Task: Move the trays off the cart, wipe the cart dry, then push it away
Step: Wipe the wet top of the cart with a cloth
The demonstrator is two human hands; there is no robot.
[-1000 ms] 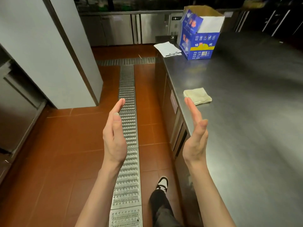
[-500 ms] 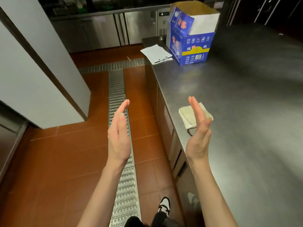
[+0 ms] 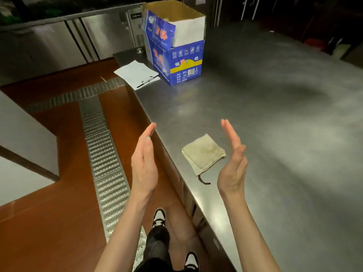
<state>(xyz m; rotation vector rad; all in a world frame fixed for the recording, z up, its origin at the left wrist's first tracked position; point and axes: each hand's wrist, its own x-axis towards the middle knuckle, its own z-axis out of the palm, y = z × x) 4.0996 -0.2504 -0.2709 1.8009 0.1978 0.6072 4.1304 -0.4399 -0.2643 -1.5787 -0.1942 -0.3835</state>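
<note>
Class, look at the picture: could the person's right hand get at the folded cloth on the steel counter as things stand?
Probably yes. The right hand is open, holds nothing and hovers just right of the folded cloth, which lies alone near the counter edge; nothing stands between them.

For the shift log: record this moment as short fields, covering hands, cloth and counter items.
left hand: open, raised, holding nothing
right hand: open, raised, holding nothing
cloth: folded, flat on the steel counter near its edge, between the hands in view, untouched
blue box: open-topped, at the counter's far end
papers: beside the box
cart, trays: not in view
</note>
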